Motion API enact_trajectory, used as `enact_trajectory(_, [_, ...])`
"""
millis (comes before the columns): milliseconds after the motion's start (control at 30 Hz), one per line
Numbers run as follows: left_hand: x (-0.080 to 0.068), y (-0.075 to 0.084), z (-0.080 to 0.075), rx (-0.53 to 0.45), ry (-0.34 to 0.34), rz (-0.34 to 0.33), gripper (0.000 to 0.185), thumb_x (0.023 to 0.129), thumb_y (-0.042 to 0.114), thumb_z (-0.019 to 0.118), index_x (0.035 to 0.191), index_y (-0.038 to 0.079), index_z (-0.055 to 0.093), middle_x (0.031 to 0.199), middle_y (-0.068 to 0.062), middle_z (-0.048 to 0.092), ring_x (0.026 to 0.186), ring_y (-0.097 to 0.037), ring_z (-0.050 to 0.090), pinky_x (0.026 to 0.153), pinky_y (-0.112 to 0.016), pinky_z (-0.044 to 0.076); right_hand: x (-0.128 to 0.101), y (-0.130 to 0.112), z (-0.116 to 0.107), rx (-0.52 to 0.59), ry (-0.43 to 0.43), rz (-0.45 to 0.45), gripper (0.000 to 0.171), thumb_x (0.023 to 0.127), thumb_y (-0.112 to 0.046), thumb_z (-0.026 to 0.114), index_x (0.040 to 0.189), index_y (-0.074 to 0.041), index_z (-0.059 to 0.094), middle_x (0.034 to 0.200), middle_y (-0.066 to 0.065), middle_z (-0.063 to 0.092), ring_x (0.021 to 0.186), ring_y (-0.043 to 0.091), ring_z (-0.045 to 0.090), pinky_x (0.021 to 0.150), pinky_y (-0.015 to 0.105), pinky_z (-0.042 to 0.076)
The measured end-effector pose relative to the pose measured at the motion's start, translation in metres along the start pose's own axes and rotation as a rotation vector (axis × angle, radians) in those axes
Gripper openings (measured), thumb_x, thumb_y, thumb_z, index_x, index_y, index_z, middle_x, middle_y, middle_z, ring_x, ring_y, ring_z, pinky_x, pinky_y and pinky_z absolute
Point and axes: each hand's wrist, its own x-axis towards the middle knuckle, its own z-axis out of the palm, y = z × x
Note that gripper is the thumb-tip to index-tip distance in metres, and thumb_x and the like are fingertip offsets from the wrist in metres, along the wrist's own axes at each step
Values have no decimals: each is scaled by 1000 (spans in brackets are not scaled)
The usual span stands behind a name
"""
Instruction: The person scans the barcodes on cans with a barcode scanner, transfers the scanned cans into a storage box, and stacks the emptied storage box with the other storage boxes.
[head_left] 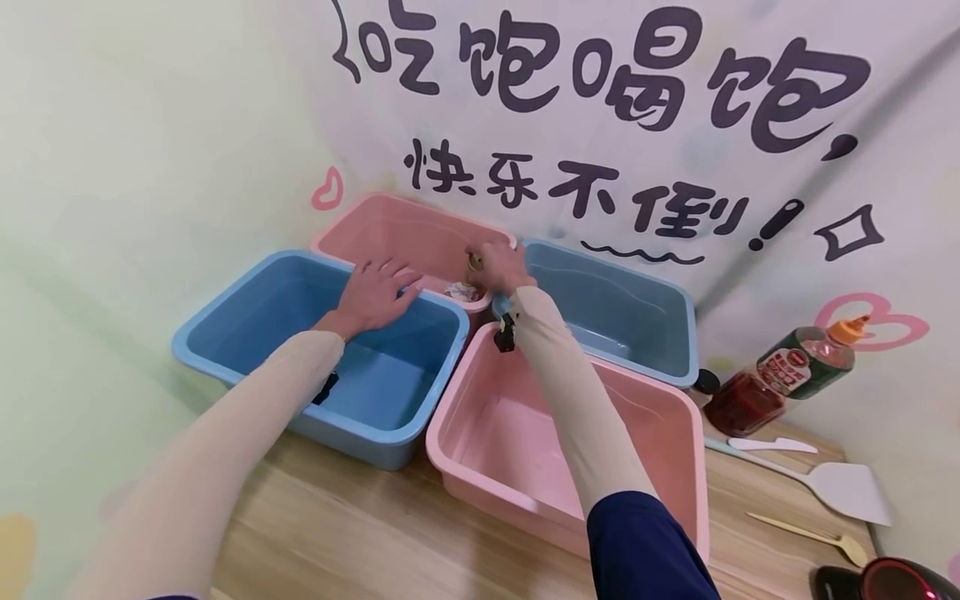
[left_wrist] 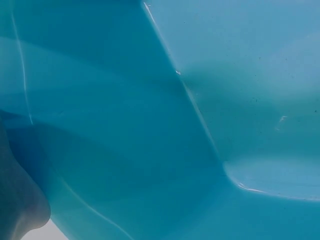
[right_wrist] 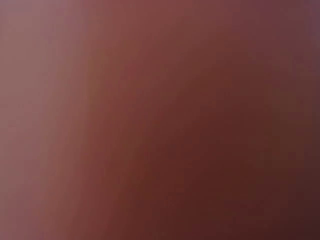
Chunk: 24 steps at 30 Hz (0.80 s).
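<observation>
Four plastic tubs stand together on a wooden table. My left hand lies flat, fingers spread, on the far rim of the near-left blue tub. My right hand reaches into the far pink tub and grips a small brownish thing at its right corner. A whitish item lies in that tub just below the hand. The left wrist view shows only the blue tub's inner wall. The right wrist view is a dark pinkish-red blur.
A near pink tub and a far blue tub sit to the right. Against the wall at the right leans a sauce bottle. A white spatula, a white spoon and a wooden spoon lie on the table. A dark red bowl is at the corner.
</observation>
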Motion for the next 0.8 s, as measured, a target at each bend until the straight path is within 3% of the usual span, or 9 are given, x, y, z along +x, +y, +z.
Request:
enact_trajectory(333, [0,0,-1,-14,5,-11,47,103,43,44,142,19,56,151,-13,50,143,-37,39,119,-62,25,2,-3,5,-11,-29,31,21,91,-21,70,111,-14,68,104,5,69,100,28,56,101,61,28])
enact_trajectory(633, [0,0,0,-17,-8,-12,47,103,44,44,143,21,56,152,-11,50,144,-35,39,119,-61,25,3,-3,8,-7,-51,74,27,90,-24,72,115,-15,68,110,5,69,104,29,56,104,62,23])
enact_trajectory(800, [0,1,-1,-9,-9,-10,47,103,43,44,143,20,55,151,-12,50,144,-36,39,120,-60,25,2,-5,8,-14,-51,86,22,91,-24,71,112,-16,68,107,5,69,102,28,56,104,61,23])
